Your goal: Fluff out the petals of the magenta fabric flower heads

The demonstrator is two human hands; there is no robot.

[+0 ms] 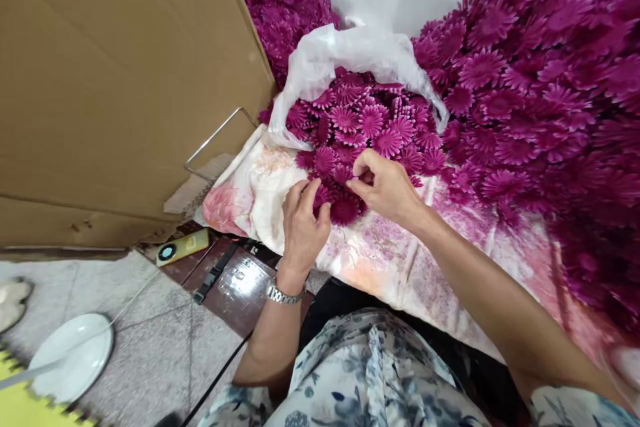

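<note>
Left hand [301, 217] raised with back toward camera, fingers curled, thumb and forefinger closed on a purple flower [345, 208]. Metal watch on left wrist, forearm bare, rising straight up. Right hand [385, 187] just right of that flower, fingertips pinched together. Right forearm bare, stretched diagonally from lower right.

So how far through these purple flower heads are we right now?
Done, it seems: a big heap of flower heads piled along the wall. In hand: the left hand holds a small stack while the right hand pinches another at the pile. Left: the open white plastic bag looks full of loose ones.
</note>
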